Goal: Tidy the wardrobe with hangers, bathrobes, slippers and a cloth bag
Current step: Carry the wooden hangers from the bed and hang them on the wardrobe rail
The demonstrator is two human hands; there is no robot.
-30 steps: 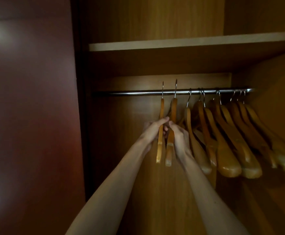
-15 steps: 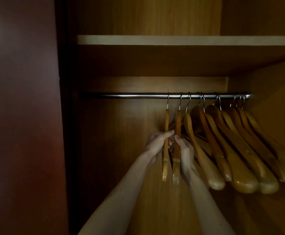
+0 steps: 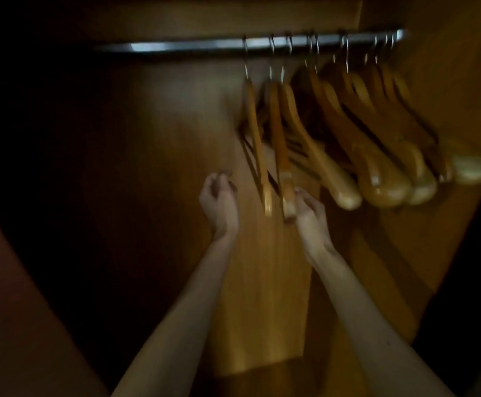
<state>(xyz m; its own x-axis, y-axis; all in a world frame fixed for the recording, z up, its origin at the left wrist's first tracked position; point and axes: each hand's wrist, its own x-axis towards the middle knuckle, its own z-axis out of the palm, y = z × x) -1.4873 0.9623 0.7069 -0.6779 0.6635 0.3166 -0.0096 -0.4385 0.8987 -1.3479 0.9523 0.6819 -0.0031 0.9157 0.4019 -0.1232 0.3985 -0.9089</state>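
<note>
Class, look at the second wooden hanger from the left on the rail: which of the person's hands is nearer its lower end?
Right. The right hand sits just beside the second hanger's lower end, fingertips about touching it. The left hand is further off, left of the first hanger, holding nothing.

The wooden hangers (image 3: 331,133) are hung from the metal rail (image 3: 193,47), bunched toward its right end. Below the rail, the left hand (image 3: 219,202) is placed left of the leftmost hangers, the right hand (image 3: 309,213) just right of them.

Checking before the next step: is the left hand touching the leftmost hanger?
Apart. The head view shows bare wardrobe back panel between the left hand and the leftmost hanger, though the frame is blurred.
</note>
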